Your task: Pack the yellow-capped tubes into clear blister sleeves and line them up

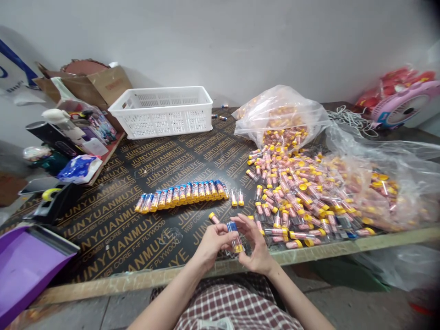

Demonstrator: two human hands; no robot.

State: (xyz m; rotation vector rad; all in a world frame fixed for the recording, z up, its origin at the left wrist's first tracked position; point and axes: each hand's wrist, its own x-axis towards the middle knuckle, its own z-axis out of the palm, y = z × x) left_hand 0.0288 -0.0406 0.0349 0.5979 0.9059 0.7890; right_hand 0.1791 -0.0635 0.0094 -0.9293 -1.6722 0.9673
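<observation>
Between my two hands, over the table's front edge, is a small clear tube (234, 237) with a blue top end and a yellow bottom end. My left hand (213, 242) pinches it from the left side. The fingers of my right hand (255, 245) curl round its right side, touching its top and bottom ends. A row of blue and yellow tubes (182, 194) lies side by side beyond my hands, with two clear, yellow-ended tubes (237, 198) standing at its right end. A large loose pile of pink and yellow tubes (292, 188) spreads to the right.
A white plastic basket (168, 114) stands at the back, beside an open clear bag (282, 114) of tubes. Another bag (395, 188) and a pink fan (405, 107) are at right. Bottles, a tape dispenser (51, 201) and a purple dustpan (30, 266) are at left.
</observation>
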